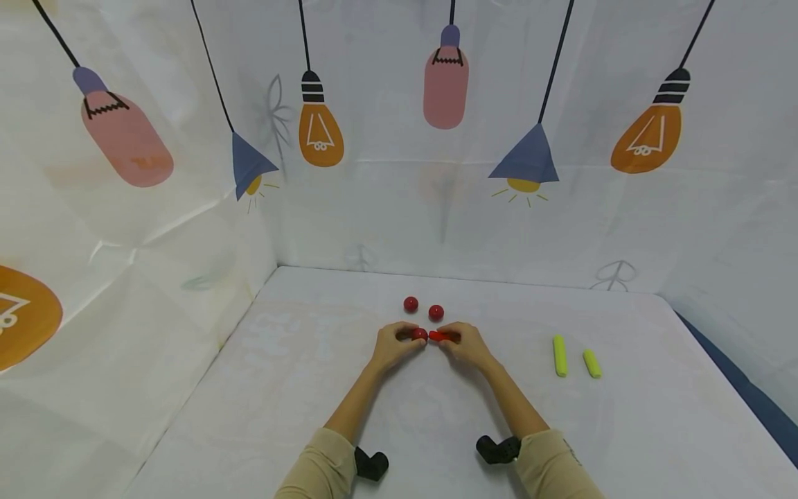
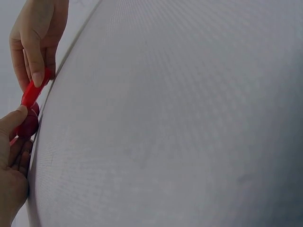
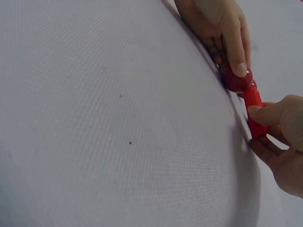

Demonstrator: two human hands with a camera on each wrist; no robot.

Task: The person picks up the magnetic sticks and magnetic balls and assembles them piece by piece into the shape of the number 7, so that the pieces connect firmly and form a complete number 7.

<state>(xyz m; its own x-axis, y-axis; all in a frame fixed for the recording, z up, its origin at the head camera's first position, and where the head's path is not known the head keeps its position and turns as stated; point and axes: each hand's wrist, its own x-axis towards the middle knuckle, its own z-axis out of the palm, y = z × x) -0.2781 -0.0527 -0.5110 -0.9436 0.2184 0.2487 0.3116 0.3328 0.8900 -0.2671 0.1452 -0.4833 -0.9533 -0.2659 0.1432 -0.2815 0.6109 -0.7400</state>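
Over the middle of the white table, my left hand (image 1: 395, 343) pinches a glossy dark red ball (image 1: 420, 335) between thumb and fingers. Opposite it, my right hand (image 1: 466, 342) pinches a short bright red stick (image 1: 439, 336) with its end pointing at the ball. In the right wrist view the stick (image 3: 254, 113) meets the held ball (image 3: 236, 80) or nearly so; whether they are joined I cannot tell. Just beyond the hands lie two more red balls, one farther left (image 1: 411, 304) and one nearer (image 1: 436, 312).
To the right on the white table (image 1: 299, 388) lie two yellow-green sticks, a longer one (image 1: 560, 355) and a shorter one (image 1: 591, 363). A white sheet (image 1: 386, 208) printed with lamps hangs behind and to the left. Black wrist mounts (image 1: 372, 465) sit at both sleeves.
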